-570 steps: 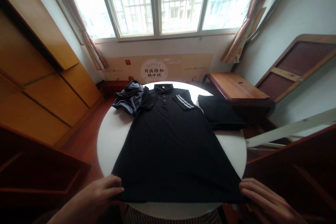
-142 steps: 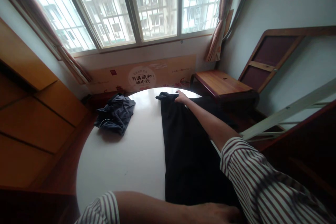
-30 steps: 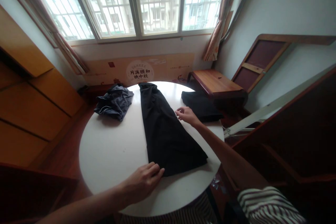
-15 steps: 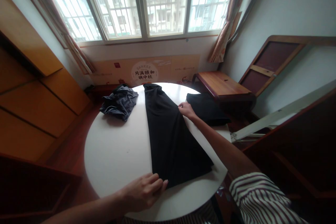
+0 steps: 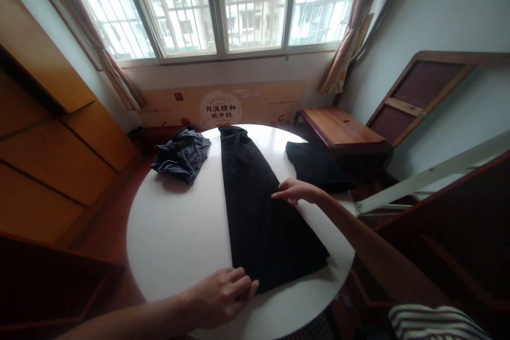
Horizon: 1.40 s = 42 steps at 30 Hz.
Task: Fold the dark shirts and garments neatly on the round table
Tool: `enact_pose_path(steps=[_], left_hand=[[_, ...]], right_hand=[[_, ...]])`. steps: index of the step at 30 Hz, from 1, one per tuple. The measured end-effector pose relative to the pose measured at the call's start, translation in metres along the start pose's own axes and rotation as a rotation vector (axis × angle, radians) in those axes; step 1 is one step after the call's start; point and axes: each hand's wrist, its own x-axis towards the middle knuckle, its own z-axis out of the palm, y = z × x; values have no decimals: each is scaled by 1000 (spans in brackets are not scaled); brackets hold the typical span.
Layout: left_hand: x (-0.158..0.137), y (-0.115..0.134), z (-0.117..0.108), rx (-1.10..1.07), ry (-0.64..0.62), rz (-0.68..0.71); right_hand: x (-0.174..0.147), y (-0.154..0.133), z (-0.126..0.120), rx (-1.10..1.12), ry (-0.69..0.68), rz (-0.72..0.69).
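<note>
A long black garment (image 5: 258, 223) lies flat on the white round table (image 5: 175, 234), narrow at the far end and flaring toward me. Whether it is a skirt or folded trousers I cannot tell. At its near left corner, my left hand (image 5: 227, 289) is closed, fingers curled on the hem. My right hand (image 5: 292, 191) rests over the right edge about halfway along, its index finger stretched onto the cloth and the other fingers loosely bent, holding nothing.
A crumpled dark grey garment (image 5: 181, 156) sits at the far left of the table, and a folded black cloth (image 5: 319, 166) at the far right. Beyond stands a low wooden table (image 5: 342, 125), below the window (image 5: 255, 5). Orange cabinets (image 5: 59, 164) line the left side.
My right hand has come nearer along the garment's right edge, and its pinch has loosened with the index finger extended. The cloth there looks flatter. My left hand stays at the corner.
</note>
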Motion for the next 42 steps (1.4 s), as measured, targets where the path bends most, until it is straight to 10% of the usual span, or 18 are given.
enact_pose_path(steps=[15,23,28,34,42], left_hand=[[11,-18,-14,-140,49,55],[54,-247,-4,-168,147,-578],[56,-351,30,-109,-106,-709],[30,-365,54,-52,-67,-766],[32,-358,54,-32,139,-766]], right_hand=[[-45,13,-9,-473,206,-169],[45,-76,-1,-781,412,-591],[94,-92,21,-824,382,-648],[97,-39,46,-927,328,-643],[26,11,70,-1023,214,-721]])
